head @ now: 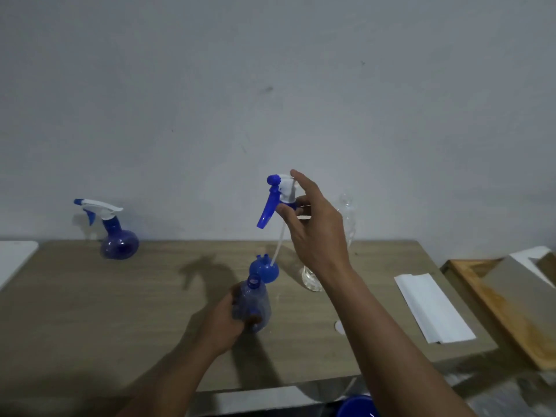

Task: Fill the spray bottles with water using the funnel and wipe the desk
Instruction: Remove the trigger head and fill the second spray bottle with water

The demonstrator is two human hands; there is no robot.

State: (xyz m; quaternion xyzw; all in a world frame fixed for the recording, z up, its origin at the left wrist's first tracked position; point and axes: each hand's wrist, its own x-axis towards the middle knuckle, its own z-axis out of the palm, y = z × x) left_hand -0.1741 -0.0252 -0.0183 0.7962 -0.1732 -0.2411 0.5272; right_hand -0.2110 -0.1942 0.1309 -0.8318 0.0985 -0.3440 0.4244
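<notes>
Grey wall fills the top of my feed, with a brown wooden desk (pixel 120 311) below it. Near the middle of the desk stands an uncapped blue spray bottle (pixel 252 305), neck open. My left hand (pixel 222 322) wraps round its body from the left. Above it, my right hand (pixel 316 230) pinches the removed spray head (pixel 278 195) between thumb and fingers, holding it clear of the bottle. Its white dip tube (pixel 278 245) hangs down toward a round blue piece (pixel 264 271) on the desk just behind the bottle. That piece is probably the funnel, though the dim light leaves me unsure.

Just right of it, partly behind my right forearm, stands a clear bottle (pixel 311 279) with some water in its base. A second spray bottle (pixel 118 242), head still on, sits well apart at the back left by the wall. A folded white sheet (pixel 433 308) lies on the right of the desk, and a wooden board (pixel 508 320) is beyond the desk's right edge.
</notes>
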